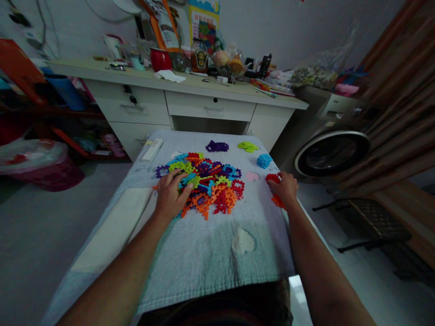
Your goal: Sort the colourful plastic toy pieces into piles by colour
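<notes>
A heap of flat plastic interlocking pieces (210, 181) in many colours lies on a pale towel (204, 253) spread over a small table. My left hand (171, 195) rests palm down on the heap's left side, fingers spread over green and blue pieces. My right hand (284, 188) lies at the towel's right edge, its fingers curled on a red piece (272, 178), with an orange piece (277, 201) under the palm. Sorted small piles sit further back: purple (217, 146), yellow-green (248, 146) and light blue (264, 160).
A white bar-shaped object (152, 150) lies at the towel's far left. A cluttered white desk (190, 97) with drawers stands behind. A washing machine (331, 156) is at the right, a dark rack (374, 222) beside it, and a plastic-covered tub (37, 163) at the left.
</notes>
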Demonstrator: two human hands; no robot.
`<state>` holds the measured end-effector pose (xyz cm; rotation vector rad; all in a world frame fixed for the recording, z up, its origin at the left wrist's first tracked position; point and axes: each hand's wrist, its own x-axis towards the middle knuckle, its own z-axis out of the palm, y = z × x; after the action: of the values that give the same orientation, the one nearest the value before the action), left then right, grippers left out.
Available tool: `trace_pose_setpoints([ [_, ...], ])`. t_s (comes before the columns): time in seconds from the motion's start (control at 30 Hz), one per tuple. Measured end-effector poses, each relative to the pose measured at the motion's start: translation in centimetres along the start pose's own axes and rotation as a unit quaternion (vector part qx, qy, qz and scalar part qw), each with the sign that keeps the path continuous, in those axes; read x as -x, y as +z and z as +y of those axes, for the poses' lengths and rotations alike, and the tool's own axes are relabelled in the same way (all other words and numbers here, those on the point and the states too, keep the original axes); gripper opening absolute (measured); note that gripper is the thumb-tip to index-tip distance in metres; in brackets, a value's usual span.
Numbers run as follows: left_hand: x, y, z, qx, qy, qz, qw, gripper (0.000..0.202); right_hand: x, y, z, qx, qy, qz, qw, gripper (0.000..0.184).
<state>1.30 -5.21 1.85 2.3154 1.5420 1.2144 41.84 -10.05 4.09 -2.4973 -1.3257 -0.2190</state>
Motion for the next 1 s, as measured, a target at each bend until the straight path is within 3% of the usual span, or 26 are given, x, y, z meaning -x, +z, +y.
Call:
trace_pose_setpoints([
  [0.13, 0.0, 0.0, 0.0, 0.012, -0.008, 0.001, 1.0, 0.043, 0.6, -0.4, 0.0, -0.051, 0.002, 0.049, 0.997, 0.051],
  [0.23, 0.0, -0.2, 0.0, 0.013, -0.014, 0.002, 1.0, 0.044, 1.2, -0.8, -1.0, -0.113, -0.058, 0.067, 0.99, 0.042],
  [0.37, -0.1, -0.3, -0.2, -0.005, -0.041, 0.007, 0.999, 0.045, 3.0, -0.6, -4.0, -0.212, -0.233, -0.047, 0.948, 0.033],
  [0.47, 0.0, -0.1, -0.5, -0.018, -0.062, 0.003, 0.998, 0.044, 4.8, -0.1, -6.2, -0.208, -0.314, -0.118, 0.919, 0.042],
  [0.6, 0.1, 0.2, -0.8, -0.02, -0.072, -0.008, 0.997, 0.045, 6.7, 0.3, -7.6, -0.179, -0.333, -0.157, 0.912, 0.058],
  [0.73, 0.1, 0.5, -1.0, -0.001, -0.063, -0.017, 0.998, 0.045, 7.5, 0.4, -7.5, -0.171, -0.344, -0.171, 0.907, 0.058],
  [1.0, 0.1, 0.6, -1.1, 0.004, -0.056, -0.019, 0.998, 0.045, 7.1, 0.3, -6.8, -0.18, -0.329, -0.119, 0.92, 0.05],
])
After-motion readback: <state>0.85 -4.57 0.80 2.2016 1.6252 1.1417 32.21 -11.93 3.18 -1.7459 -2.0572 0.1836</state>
